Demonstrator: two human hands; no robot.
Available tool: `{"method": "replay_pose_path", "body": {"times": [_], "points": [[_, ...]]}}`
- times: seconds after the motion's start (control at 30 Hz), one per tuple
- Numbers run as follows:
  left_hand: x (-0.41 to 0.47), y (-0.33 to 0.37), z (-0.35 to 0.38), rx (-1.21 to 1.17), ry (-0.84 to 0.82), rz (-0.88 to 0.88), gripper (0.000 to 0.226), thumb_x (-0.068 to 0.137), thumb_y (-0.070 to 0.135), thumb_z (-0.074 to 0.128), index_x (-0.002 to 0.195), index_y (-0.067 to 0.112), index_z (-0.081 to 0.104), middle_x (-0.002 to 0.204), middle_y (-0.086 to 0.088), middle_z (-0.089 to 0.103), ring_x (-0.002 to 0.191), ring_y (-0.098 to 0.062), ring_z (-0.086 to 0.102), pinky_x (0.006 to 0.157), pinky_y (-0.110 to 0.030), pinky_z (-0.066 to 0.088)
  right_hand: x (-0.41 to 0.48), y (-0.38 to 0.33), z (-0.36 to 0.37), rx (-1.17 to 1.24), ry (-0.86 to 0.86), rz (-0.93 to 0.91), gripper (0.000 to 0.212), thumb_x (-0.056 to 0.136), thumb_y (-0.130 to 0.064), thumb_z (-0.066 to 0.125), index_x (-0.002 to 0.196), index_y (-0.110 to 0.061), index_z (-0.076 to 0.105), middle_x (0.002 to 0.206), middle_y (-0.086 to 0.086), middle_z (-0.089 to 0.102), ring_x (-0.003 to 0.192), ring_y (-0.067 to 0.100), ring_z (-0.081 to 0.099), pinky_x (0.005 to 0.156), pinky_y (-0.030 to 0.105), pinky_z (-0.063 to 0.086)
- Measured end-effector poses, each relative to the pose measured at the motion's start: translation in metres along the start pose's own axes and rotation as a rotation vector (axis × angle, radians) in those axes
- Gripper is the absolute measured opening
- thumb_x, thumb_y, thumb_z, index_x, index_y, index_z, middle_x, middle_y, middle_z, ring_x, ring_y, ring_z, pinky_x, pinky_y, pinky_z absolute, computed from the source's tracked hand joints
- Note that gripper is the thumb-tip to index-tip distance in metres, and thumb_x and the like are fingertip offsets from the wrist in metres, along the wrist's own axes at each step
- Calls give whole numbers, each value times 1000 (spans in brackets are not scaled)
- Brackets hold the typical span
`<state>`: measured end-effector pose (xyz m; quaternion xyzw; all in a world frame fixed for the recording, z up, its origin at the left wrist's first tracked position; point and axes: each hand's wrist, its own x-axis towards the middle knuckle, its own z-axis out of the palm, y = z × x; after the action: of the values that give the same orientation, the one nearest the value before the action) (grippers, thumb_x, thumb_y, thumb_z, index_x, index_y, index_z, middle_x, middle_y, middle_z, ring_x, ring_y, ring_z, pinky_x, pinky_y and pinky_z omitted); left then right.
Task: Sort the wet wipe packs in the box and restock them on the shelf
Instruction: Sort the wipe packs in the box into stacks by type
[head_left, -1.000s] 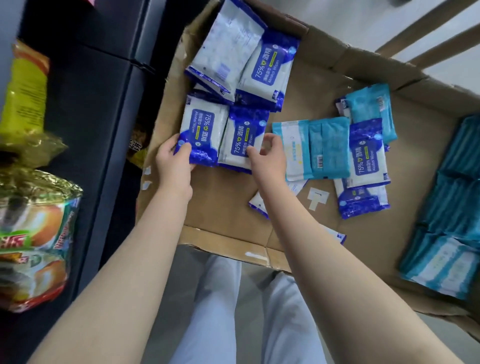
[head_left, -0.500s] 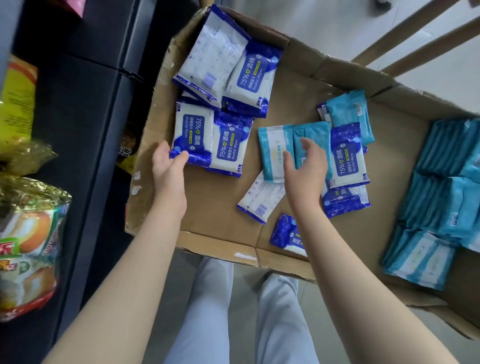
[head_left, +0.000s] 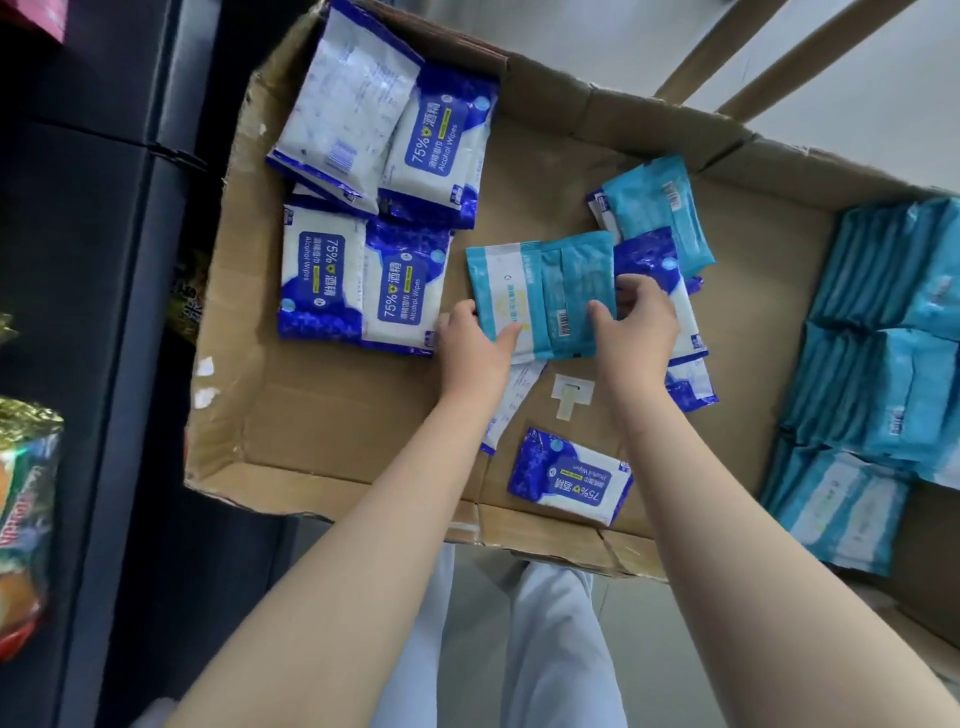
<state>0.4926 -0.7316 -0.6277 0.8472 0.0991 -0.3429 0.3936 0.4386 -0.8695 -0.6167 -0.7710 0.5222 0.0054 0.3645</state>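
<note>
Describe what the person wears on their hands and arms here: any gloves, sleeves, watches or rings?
Nothing shows on either one. The left hand and right hand are bare, with no gloves and no rings visible. Both forearms are uncovered up to the picture's lower edge, with no sleeve, watch or band in view. Below them, the legs wear pale, light-coloured trousers.

Your cardboard box (head_left: 322, 415) carried everything: dark blue alcohol wipe packs (head_left: 363, 280) lay grouped at its left, and teal packs (head_left: 878, 374) were stacked along its right. Mixed packs (head_left: 660, 208) overlapped in the middle, and one blue pack (head_left: 569, 475) lay alone near the front edge beside a taped patch (head_left: 571, 395).
</note>
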Motion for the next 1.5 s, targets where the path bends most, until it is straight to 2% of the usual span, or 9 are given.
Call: {"method": "replay_pose_path", "body": {"times": [0.2, 0.37, 0.6, 0.73, 0.83, 0.97, 1.13, 1.33, 1.5], "points": [[12, -1, 3, 145, 8, 30, 32, 90, 21, 69, 114, 16, 49, 126, -4, 53, 118, -18, 53, 87, -28, 53, -4, 6, -9, 139, -73, 75, 23, 94, -19, 63, 117, -19, 63, 107, -8, 63, 101, 6, 60, 73, 15, 50], [-27, -1, -5, -48, -96, 36, 28, 91, 20, 69, 104, 29, 45, 96, 20, 53, 85, 3, 57, 50, -9, 47, -30, 31, -47, 402, -15, 161, 18, 93, -17, 64, 110, -19, 62, 102, -9, 65, 88, -1, 60, 80, 17, 50], [-115, -4, 41, -219, -332, -66, 33, 95, 17, 63, 125, 25, 52, 122, 6, 63, 110, -7, 62, 91, -32, 55, -83, 114, -145, 639, 98, 298, 16, 96, -10, 61, 103, -24, 62, 103, -4, 71, 90, 1, 68, 74, 14, 51], [-161, 8, 101, -165, -450, -47, 23, 99, 24, 58, 121, 29, 53, 115, 13, 64, 101, 2, 63, 73, -18, 56, -95, 177, -207, 624, 220, 400, 15, 97, -10, 60, 107, -22, 61, 107, -3, 70, 97, 4, 68, 81, 16, 54], [-188, 17, 154, -93, -504, -23, 16, 98, 21, 58, 110, 31, 52, 98, 23, 60, 83, 15, 62, 61, -10, 51, -87, 225, -247, 503, 326, 482, 18, 96, -11, 60, 114, -15, 61, 110, 5, 70, 99, 11, 68, 90, 31, 56], [-206, 30, 213, 25, -525, 82, 14, 94, 15, 63, 105, 22, 57, 92, 12, 63, 82, 0, 62, 68, -14, 52, -59, 267, -272, 250, 338, 570, 25, 95, -17, 60, 120, -15, 62, 118, 7, 66, 108, 22, 64, 96, 44, 53], [-210, 37, 266, 179, -451, 101, 20, 91, 15, 67, 111, 11, 62, 103, -4, 65, 95, -20, 62, 82, -32, 52, -34, 285, -257, 91, 230, 522, 26, 96, -13, 56, 121, -9, 61, 118, 13, 66, 110, 30, 62, 95, 39, 51], [-214, 39, 292, 200, -247, 141, 32, 86, 16, 73, 102, 17, 46, 84, 2, 52, 74, -11, 52, 59, -20, 37, -35, 290, -239, 106, 306, 496, 24, 99, -11, 50, 121, -11, 59, 119, 10, 67, 109, 29, 63, 91, 41, 53], [-210, 29, 276, 250, -301, 185, 24, 85, 25, 74, 97, 21, 53, 79, 10, 58, 77, -12, 58, 66, -30, 48, -57, 279, -236, 167, 398, 353, 35, 96, -14, 57, 130, -7, 56, 129, 6, 61, 121, 20, 55, 101, 24, 41]]}}
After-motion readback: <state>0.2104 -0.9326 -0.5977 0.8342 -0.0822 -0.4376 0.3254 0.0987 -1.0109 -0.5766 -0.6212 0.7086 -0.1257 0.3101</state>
